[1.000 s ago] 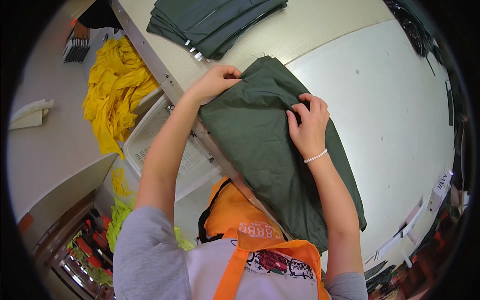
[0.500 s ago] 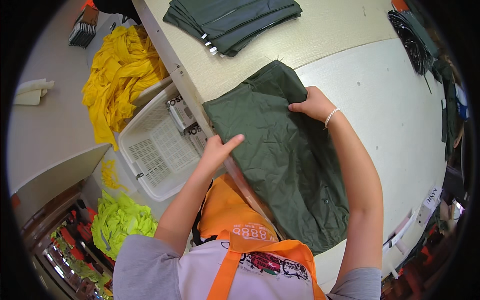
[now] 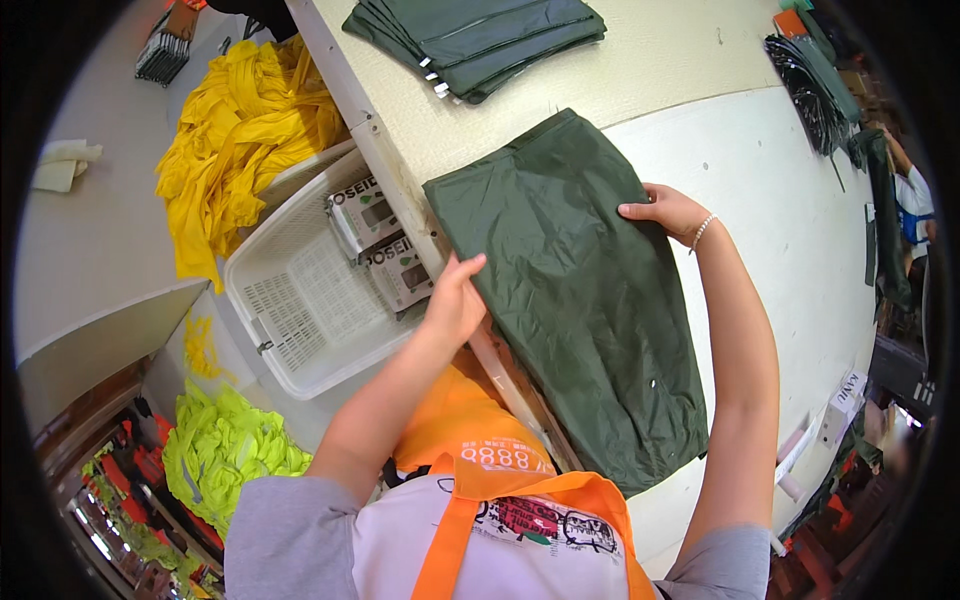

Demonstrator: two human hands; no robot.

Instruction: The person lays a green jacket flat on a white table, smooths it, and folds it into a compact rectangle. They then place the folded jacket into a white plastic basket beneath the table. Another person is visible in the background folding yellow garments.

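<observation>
On the left, a heap of bright yellow fabric sits beside a rectangular white plastic basket, below the left edge of the pale worktop. At that edge, the left hand has its thumb against the left side of a dark green, wrinkled, slightly shiny piece of fabric; its fingers are partly hidden, so I cannot tell whether it grips. A second ago this hand was up at the fabric's far left corner.

The green fabric lies along the worktop's left edge, flatter than before, its long axis nearly parallel to that edge. One end points toward a layered stack of dark green fabric pieces farther up the worktop; the other points toward the person. It spans the space between both hands.

The right hand, earlier over the fabric's middle, now pinches its right side near the far end, thumb on top.
</observation>
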